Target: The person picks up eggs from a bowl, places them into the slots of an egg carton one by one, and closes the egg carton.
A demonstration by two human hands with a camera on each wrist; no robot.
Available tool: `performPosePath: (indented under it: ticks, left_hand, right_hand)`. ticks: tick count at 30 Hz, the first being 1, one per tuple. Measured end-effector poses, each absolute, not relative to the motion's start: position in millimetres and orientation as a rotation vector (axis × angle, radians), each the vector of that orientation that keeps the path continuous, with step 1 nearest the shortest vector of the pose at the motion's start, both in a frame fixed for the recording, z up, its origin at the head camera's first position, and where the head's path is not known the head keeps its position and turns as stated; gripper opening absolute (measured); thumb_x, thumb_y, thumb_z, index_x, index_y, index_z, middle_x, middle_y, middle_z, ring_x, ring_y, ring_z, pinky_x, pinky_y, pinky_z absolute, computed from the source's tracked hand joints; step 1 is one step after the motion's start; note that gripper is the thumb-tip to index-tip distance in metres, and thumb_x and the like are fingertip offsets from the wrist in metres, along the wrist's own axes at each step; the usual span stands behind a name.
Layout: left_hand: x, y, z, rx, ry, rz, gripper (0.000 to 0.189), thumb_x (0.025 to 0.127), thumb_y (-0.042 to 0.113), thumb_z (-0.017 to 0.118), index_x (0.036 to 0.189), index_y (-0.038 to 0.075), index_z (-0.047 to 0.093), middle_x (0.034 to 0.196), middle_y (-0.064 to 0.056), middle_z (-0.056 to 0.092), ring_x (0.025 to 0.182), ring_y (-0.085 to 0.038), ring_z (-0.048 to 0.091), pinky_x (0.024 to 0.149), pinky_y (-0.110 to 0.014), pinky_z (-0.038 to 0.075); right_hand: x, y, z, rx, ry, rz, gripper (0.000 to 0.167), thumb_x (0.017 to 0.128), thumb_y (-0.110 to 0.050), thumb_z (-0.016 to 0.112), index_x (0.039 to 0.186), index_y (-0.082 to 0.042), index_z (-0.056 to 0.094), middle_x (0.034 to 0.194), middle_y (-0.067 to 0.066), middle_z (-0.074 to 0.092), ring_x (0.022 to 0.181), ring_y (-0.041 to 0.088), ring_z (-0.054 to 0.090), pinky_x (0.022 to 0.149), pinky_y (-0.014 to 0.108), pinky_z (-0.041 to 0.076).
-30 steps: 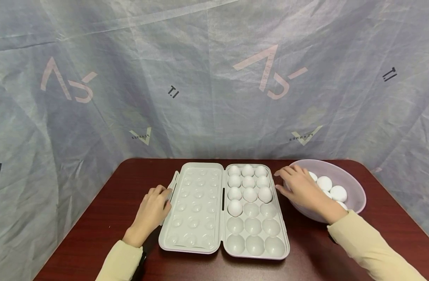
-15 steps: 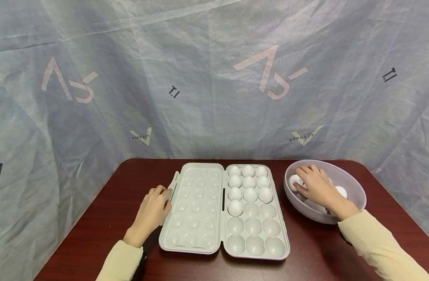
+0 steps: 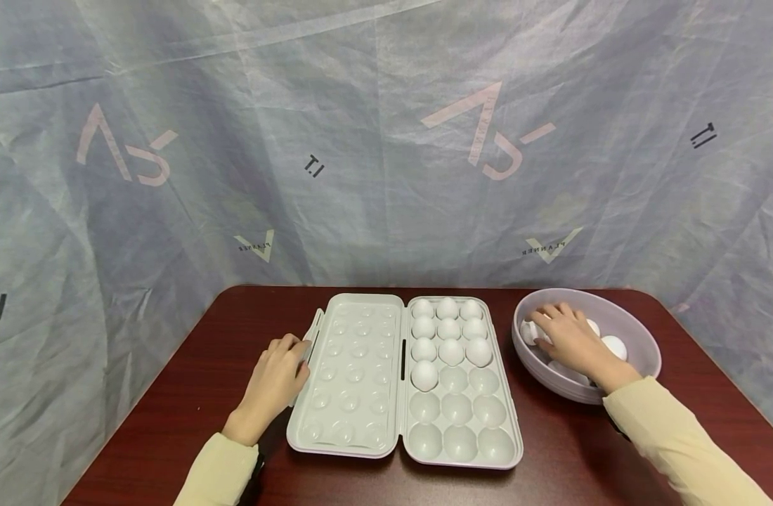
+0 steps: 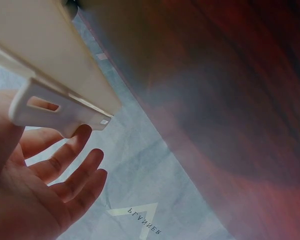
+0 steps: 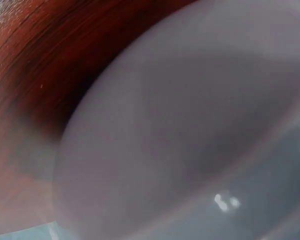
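operator: what's nearest?

guide: the tray [image 3: 513, 425], at your 12 o'clock, with its empty cups [image 3: 460, 443] toward you. ten others hold eggs [image 3: 424, 375]; the fourth row's middle cup, counting from the back, looks the best seat to fill first.

operator: the left hand [image 3: 274, 376]?

guide: at your 11, pinching the flap [image 4: 72, 108] on the lid [image 3: 345, 376]. a light hold should steady it; tugging could skew the tray.

operator: the right hand [image 3: 570, 341]?

guide: at your 1, fingers and thumb curled round an egg [image 3: 528, 334] at 9 o'clock in the bowl [image 3: 636, 332]; how firmly, i cannot tell. grip gently and lift straight up, so you clear the rim without knocking its neighbours.

operator: any writing?

guide: you'll find the flap's pale mark too small to read. beyond, on the sheet [image 3: 374, 197], green ticks [image 3: 266, 247] at 11 and 1 say "planner", mirrored; black print [image 3: 313, 166] looks like "i.t".
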State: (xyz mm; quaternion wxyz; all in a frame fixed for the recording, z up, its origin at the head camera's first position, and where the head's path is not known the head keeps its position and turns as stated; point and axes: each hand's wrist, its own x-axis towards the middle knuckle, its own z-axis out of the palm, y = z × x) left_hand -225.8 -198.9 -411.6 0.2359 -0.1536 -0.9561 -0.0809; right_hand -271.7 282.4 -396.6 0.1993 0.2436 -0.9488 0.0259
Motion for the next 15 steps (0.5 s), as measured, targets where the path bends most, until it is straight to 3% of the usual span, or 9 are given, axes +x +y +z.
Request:
performPosePath:
  ticks: [15]
  left_hand:
    - [-225.6, -198.8, -411.3, -0.425, -2.618, -0.214, 0.032, 0.076, 0.007, 0.065, 0.108, 0.002, 0.066, 0.095, -0.011, 0.058, 0.088, -0.030, 0.055, 0.070, -0.042, 0.047]
  right_hand:
    - [-278.0, 282.7, -403.9, 0.703, -2.635, 0.023, 0.045, 0.061, -0.011, 0.078, 0.102, -0.008, 0.060, 0.100, 0.015, 0.055, 0.092, 0.038, 0.049, 0.065, 0.048, 0.037]
